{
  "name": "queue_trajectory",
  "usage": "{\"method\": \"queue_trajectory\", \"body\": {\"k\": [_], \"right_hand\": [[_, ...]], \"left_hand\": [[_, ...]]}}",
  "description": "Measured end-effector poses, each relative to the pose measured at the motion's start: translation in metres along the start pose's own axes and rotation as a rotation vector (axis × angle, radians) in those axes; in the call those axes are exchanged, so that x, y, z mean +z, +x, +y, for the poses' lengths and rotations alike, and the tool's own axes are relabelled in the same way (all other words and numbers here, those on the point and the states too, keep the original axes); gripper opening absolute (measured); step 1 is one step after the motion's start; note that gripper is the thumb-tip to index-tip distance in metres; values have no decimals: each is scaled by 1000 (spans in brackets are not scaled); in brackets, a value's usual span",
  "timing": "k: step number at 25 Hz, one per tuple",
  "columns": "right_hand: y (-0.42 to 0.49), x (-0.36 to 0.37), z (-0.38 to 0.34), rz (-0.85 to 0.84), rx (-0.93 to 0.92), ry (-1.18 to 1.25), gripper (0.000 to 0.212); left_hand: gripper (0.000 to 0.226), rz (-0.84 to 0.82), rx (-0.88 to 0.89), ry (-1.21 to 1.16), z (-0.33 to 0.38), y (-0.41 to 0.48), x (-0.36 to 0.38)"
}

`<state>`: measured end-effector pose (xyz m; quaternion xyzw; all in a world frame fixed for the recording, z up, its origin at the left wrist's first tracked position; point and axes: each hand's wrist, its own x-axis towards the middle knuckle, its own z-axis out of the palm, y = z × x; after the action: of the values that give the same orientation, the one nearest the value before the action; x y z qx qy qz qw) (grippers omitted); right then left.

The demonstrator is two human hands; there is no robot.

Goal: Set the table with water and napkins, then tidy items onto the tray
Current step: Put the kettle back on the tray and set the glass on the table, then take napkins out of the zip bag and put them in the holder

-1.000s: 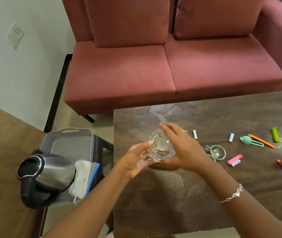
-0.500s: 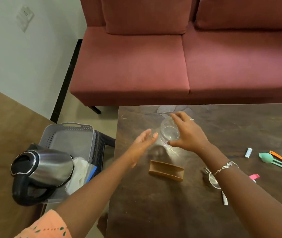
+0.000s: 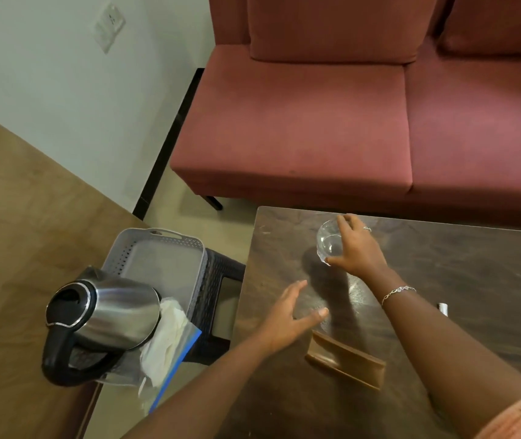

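The right hand (image 3: 359, 251) is curled round the side of a clear glass (image 3: 327, 242), with the thumb low and the fingers over the rim. It holds the glass near the far left corner of the table (image 3: 474, 264). I cannot tell whether the base is down on the wood or just above it. The glass looks empty. The left hand (image 3: 290, 321) is spread, with straight fingers and nothing in it. It hovers over the table's left side, between the glass and a wooden holder (image 3: 346, 362) that lies empty nearer the person.

I judge the task to be at an early stage. One glass is being placed, and no other glass is in view. The water comes next. The kettle (image 3: 107, 315) stands with its lid shut at the near end of the grey tray (image 3: 164, 233), which sits on a dark stool (image 3: 221, 280) just beside the table. The napkins (image 3: 167, 340) are in their plastic bag against the kettle. None are set out, and the holder has none in it.

The tidying looks untouched. Two small items (image 3: 442, 309) lie loose at the right edge of the view, too cropped to name. The far half of the tray is bare.
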<state>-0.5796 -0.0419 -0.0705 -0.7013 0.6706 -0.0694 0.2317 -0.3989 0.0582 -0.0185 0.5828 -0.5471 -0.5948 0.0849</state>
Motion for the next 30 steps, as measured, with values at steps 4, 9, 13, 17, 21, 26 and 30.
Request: {"method": "queue_trajectory", "body": {"k": [4, 9, 13, 17, 21, 26, 30], "right_hand": [[10, 13, 1, -22, 38, 17, 85], [8, 24, 4, -28, 39, 9, 86], [6, 30, 4, -47, 54, 5, 89], [7, 33, 2, -59, 78, 4, 94], [9, 30, -4, -123, 118, -42, 96], [-17, 27, -31, -38, 115, -96, 83], [-63, 25, -80, -3, 41, -118, 78]], "left_hand": [[72, 3, -13, 22, -11, 3, -2], [74, -6, -25, 37, -22, 0, -6], [75, -3, -9, 60, -28, -1, -9], [72, 19, 13, 72, -36, -2, -9], [71, 58, 34, 77, -45, -10, -13], [57, 257, 104, 79, -62, -44, -37], [45, 450, 146, 161, -94, -89, -73]]}}
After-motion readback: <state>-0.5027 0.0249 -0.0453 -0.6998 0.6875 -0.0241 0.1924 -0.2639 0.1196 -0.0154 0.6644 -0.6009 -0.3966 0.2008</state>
